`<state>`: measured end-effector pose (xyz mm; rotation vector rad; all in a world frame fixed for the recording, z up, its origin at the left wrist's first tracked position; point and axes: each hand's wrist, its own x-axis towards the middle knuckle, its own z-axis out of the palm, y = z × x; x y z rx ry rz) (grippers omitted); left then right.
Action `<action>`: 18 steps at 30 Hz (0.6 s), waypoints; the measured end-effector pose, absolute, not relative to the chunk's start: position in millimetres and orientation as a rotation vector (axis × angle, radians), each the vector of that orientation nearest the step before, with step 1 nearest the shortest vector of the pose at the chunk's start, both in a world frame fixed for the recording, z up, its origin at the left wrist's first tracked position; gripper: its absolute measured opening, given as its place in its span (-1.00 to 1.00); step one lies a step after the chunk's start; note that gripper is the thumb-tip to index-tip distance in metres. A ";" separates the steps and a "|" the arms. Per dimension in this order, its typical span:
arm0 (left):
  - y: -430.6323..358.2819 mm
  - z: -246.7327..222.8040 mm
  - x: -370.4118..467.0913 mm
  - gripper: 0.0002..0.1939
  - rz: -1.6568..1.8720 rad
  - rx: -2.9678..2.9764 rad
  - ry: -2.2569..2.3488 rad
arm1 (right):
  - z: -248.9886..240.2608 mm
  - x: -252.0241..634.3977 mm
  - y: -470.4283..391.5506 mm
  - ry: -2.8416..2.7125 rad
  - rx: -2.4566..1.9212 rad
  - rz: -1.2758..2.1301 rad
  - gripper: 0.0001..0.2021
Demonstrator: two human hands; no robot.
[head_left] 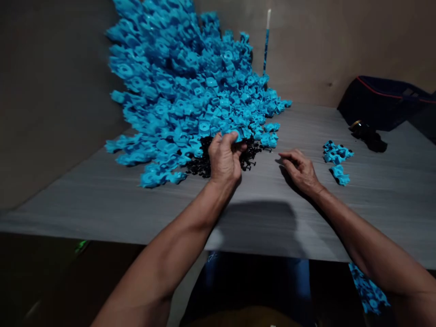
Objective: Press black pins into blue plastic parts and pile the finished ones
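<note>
My left hand (225, 159) is closed, its thumb pressed against a blue plastic piece (235, 136) at the edge of a big pile. Beneath and around this hand lie many small black pin-like parts (200, 164) with flared ends. My right hand (301, 171) rests low over the table to the right, thumb and fingers drawn together. Whether something small sits between those fingertips cannot be made out. Behind both hands rises the heap of moulded blue plastic pieces (177, 86), leaning up against the wall.
On the grey table (163, 209), a few blue pieces with black parts (337, 152) lie at the right. Beyond them are a dark object with a shiny ring (369, 136) and a dark bag with red trim (378, 100). More blue pieces (369, 290) show below the table edge.
</note>
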<state>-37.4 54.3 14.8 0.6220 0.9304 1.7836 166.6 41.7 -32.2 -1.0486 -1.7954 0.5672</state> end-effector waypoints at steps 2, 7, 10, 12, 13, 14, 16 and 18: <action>59.2 18.5 -49.1 -0.73 1.783 0.588 0.897 | -30.8 155.6 52.6 -1.980 -1.012 0.477 -0.70; 48.7 23.7 -57.5 -0.74 1.356 0.879 0.628 | -26.8 107.9 75.3 -2.452 -1.091 0.234 -0.46; 41.5 19.7 -54.0 -0.81 0.771 1.135 0.628 | -26.6 95.5 83.9 -2.567 -1.196 0.152 -0.44; 41.6 12.5 -51.1 -0.86 0.468 1.278 0.703 | -28.1 99.4 86.4 -2.593 -1.197 0.119 -0.43; 42.6 8.2 -49.4 -0.89 0.393 1.333 0.739 | -29.6 103.8 86.6 -2.589 -1.192 0.111 -0.43; 43.7 4.0 -47.6 -0.91 0.367 1.378 0.768 | -31.6 108.9 86.2 -2.574 -1.190 0.113 -0.44; 45.3 -3.2 -43.7 -0.95 0.414 1.432 0.802 | -37.0 119.1 84.5 -2.511 -1.196 0.141 -0.46; 45.1 -7.5 -39.5 -0.94 0.518 1.427 0.811 | -43.3 127.5 82.7 -2.433 -1.181 0.194 -0.50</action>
